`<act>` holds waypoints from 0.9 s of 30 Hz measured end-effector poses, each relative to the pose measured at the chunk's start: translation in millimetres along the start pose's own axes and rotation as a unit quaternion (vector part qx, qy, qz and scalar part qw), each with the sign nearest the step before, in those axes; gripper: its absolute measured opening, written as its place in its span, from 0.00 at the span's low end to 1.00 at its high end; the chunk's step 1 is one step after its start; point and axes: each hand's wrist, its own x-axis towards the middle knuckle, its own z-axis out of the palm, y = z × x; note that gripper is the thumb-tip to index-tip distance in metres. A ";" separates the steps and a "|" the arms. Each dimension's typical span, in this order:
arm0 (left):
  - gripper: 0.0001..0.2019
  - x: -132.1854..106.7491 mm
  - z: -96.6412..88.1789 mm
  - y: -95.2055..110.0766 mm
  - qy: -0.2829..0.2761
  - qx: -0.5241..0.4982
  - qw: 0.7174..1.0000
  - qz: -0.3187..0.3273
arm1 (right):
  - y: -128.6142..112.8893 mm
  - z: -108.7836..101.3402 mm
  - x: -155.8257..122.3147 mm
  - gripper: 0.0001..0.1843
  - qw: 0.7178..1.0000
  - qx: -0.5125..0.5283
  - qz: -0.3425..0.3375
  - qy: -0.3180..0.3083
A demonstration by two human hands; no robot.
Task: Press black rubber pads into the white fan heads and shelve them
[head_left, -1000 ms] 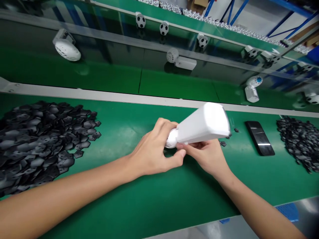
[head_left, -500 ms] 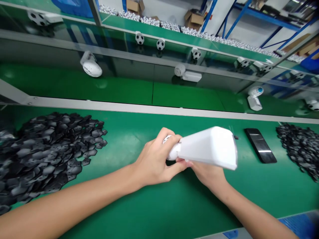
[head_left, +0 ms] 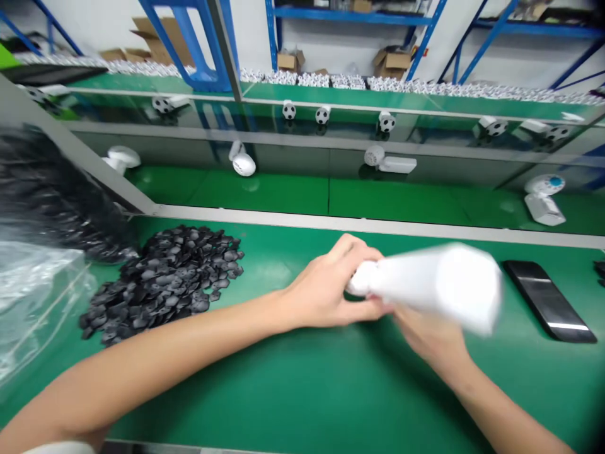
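Both hands hold one white plastic device (head_left: 439,287) over the green table (head_left: 302,378); it has a wide flat handle pointing right and a small round head. My left hand (head_left: 331,287) is closed round the round head. Under the handle, my right hand (head_left: 430,343) grips from below, its fingers partly hidden and blurred. A heap of small black hexagonal pieces (head_left: 165,280) lies to the left of my left hand.
A black phone (head_left: 548,299) lies flat on the right. A clear plastic bag (head_left: 33,296) sits at the far left. Beyond a metal rail (head_left: 378,225), a lower green belt carries white fan-like devices (head_left: 390,161), some with football-patterned heads (head_left: 322,115).
The view has swung up and to the left, so the black heap and phone sit differently in frame. The device's handle has tipped from raised to level and now blurs with motion.
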 end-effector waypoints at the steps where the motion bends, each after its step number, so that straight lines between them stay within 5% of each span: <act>1: 0.26 12.4 -2.6 -1.3 -0.015 -0.031 0.999 -0.041 | 3.8 -4.0 6.0 0.12 1.000 0.010 0.009 0.021; 5: 0.25 74.2 -25.8 -27.9 -0.058 -0.010 0.973 -0.222 | 18.0 -21.8 25.5 0.17 0.998 0.038 0.042 0.036; 10: 0.29 144.9 -73.3 -82.7 -0.036 0.143 0.936 -0.319 | 30.1 -33.9 35.2 0.21 0.999 -0.013 0.035 -0.034; 14: 0.23 171.9 -91.0 -115.1 -0.076 0.226 0.901 -0.361 | 36.4 -37.9 40.4 0.24 0.999 -0.021 0.031 -0.023; 19: 0.22 170.8 -120.6 -134.9 -0.017 0.285 0.899 -0.332 | 40.1 -44.3 42.8 0.27 0.999 -0.019 0.024 0.007; 27: 0.20 101.5 -164.4 -149.2 0.176 0.241 0.915 -0.273 | 28.9 -45.4 38.4 0.27 0.999 -0.033 -0.009 -0.010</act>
